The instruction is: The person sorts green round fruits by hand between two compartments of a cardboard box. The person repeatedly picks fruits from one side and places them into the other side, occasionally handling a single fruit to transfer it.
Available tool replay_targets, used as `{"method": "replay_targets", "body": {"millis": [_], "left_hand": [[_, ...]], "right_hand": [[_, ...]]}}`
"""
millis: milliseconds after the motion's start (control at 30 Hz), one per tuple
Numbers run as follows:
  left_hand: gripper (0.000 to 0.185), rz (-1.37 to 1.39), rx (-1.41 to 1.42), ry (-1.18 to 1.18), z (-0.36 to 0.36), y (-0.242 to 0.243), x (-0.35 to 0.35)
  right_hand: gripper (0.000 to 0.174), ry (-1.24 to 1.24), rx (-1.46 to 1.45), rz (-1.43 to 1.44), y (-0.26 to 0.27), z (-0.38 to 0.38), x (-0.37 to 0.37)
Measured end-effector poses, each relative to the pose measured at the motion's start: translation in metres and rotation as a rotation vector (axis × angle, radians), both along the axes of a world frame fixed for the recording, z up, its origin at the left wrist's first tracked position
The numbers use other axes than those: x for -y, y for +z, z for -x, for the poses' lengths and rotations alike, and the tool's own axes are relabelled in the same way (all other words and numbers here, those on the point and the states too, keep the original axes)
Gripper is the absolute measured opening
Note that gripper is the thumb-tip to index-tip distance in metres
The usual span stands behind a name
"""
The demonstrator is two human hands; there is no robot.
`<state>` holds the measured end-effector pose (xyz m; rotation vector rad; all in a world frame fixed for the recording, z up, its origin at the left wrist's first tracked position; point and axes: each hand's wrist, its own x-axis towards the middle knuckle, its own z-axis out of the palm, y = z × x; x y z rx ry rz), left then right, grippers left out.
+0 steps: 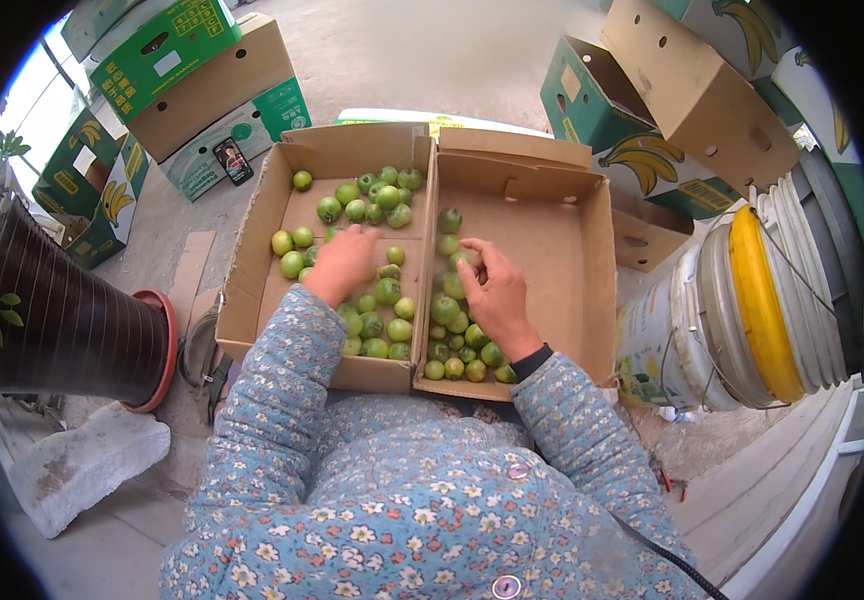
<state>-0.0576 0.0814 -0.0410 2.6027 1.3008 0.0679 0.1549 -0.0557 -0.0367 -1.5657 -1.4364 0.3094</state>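
Two shallow cardboard boxes stand side by side in front of me, and green tomatoes lie in both. Over the left cardboard box [271, 195], my left hand [346, 264] is blurred among the green tomatoes [388, 291]; whether it grips one is hidden. In the right cardboard box [552, 247], more green tomatoes [445, 309] fill the near left corner and run in a line up the left wall. My right hand [498, 294] hovers there with bent fingers. Its thumb and fingertips are close to a tomato in that line, and I cannot tell if they hold it.
Banana cartons [207, 97] are stacked at the far left, with a smartphone [233, 161] leaning on them. More cartons [649, 150] rise at the far right. Stacked plastic buckets [717, 315] lie to the right. A dark plant pot [79, 307] and a white foam block [91, 465] are at left.
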Motion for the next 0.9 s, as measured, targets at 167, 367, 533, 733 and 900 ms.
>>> {"method": "replay_targets", "body": {"millis": [167,367,533,733,900], "left_hand": [[0.030,-0.191,-0.194,0.090,-0.008,-0.018,-0.007],[0.027,-0.133,-0.179,0.125,0.005,-0.031,-0.036],[0.038,-0.099,-0.191,0.170,-0.001,-0.011,-0.024],[0.049,0.401,0.960,0.103,-0.014,0.011,-0.001],[0.044,0.404,0.624,-0.185,-0.031,0.048,0.042]], "right_hand": [[0.022,0.106,0.048,-0.046,-0.004,0.004,0.000],[0.023,0.117,0.050,-0.023,-0.007,0.002,0.000],[0.026,0.145,0.038,0.053,0.000,0.003,0.003],[0.046,0.179,-0.041,0.033,0.018,0.009,0.009],[0.054,0.257,0.084,-0.094,0.012,0.007,0.005]]}}
